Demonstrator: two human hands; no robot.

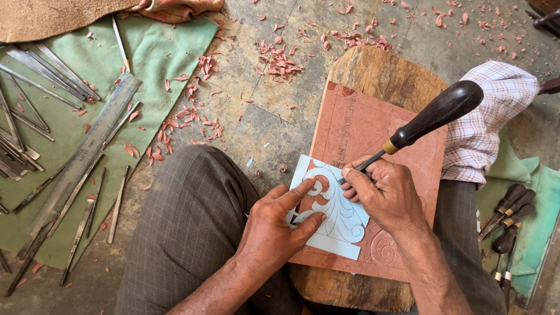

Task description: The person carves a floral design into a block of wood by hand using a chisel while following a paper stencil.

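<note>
At the far left of the frame I am seeing a green cloth (175,52) lying on the floor, carrying a long steel ruler (87,154) and many thin metal chisels (35,81) spread around it. Reddish chips (186,119) are lying scattered over the cloth's right edge and the stone floor beyond.

Moving toward the centre, my left hand (274,230) is pressing down on a pale paper stencil (329,216) with a cut-out leaf scroll; the fingers (300,192) are spread apart and lying flat, the forefinger and thumb both touching the paper. The stencil is lying on a reddish slab (361,131), which is resting on a rounded wooden block (379,73) at centre right.

My right hand (388,195) is closing its fingers around the metal shank of a dark-handled tool (434,114), whose tip is hidden by the hand at the stencil's upper edge. A checked cloth (487,128) is lying further right, with more dark-handled tools (510,213) on green cloth at the right edge.
</note>
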